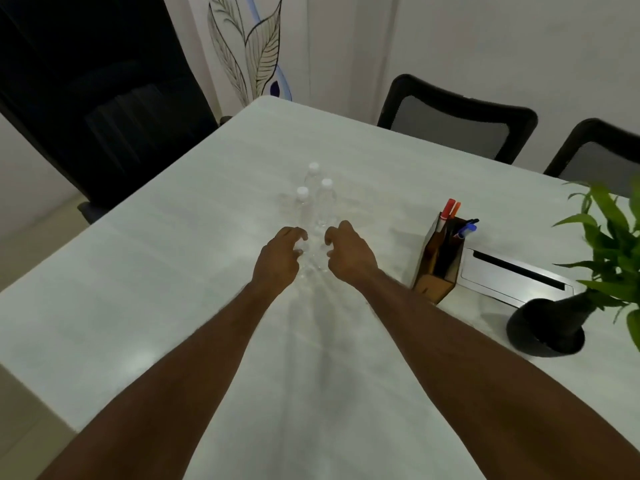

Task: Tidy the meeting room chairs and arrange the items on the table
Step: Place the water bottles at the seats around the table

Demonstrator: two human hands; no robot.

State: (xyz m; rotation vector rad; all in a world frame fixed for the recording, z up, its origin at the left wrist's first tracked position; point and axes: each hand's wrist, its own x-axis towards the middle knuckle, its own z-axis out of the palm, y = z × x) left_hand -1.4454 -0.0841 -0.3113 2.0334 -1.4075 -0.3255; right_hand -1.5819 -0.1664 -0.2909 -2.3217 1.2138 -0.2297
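Three clear water bottles with white caps (313, 168) (326, 183) (302, 192) stand close together near the middle of the white table (156, 271). Just in front of them, faint glints suggest another clear bottle (311, 266) between my hands. My left hand (278, 259) curls its fingers and thumb round a small white cap-like spot at that bottle's top. My right hand (349, 252) hovers on the other side with loosely curled fingers, a gap between fingers and thumb, holding nothing I can see.
A brown pen holder (438, 261) with red, orange and blue pens stands to the right, beside a silver cable box (512, 275). A potted green plant (550, 323) sits at the right edge. Black chairs stand at the far left (104, 109) and along the far side (457, 119) (599, 154).
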